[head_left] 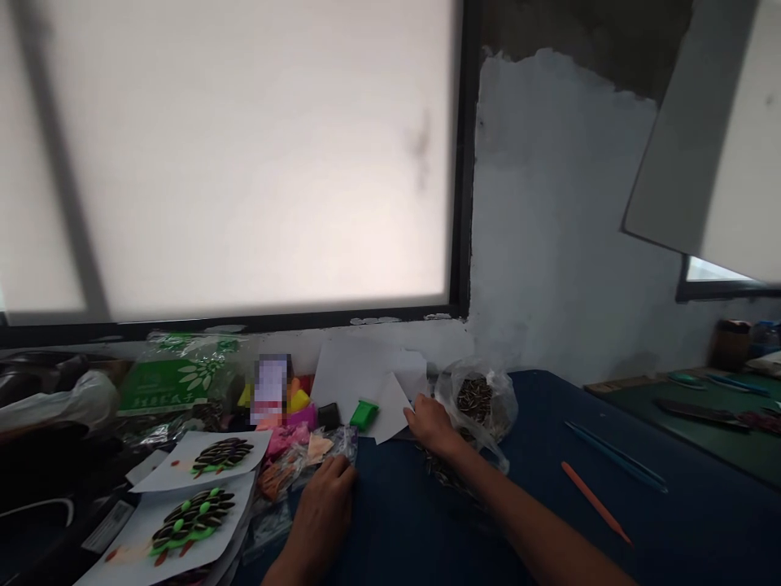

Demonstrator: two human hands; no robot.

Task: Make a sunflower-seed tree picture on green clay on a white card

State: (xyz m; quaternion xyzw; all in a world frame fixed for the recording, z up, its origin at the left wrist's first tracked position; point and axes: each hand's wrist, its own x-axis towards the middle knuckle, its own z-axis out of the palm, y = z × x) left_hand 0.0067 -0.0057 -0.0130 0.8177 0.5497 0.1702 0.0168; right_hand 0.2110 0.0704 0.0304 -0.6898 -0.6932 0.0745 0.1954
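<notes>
My right hand point(432, 425) reaches to the back of the blue table, with thumb and fingers closed at the edge of a white sheet of paper point(391, 411). Its corner stands out as a triangle over other white sheets point(342, 370). A small green packet point(364, 414) lies beside it. Right of that hand, an open clear plastic bag point(506, 399) holds sunflower seeds point(474, 399), with more seeds loose below my wrist. My left hand point(326, 500) rests on the table with fingers curled, near a peach clay piece point(318, 447). Nothing shows in it.
At left are stacked paper sheets point(239, 513) with seed-and-clay hedgehog pictures. Behind stand a green-and-clear bag point(176, 370) and pink clay point(285, 439). An orange tool point(595, 503) and blue tools point(616, 456) lie at right. A green-topped table point(659, 407) adjoins.
</notes>
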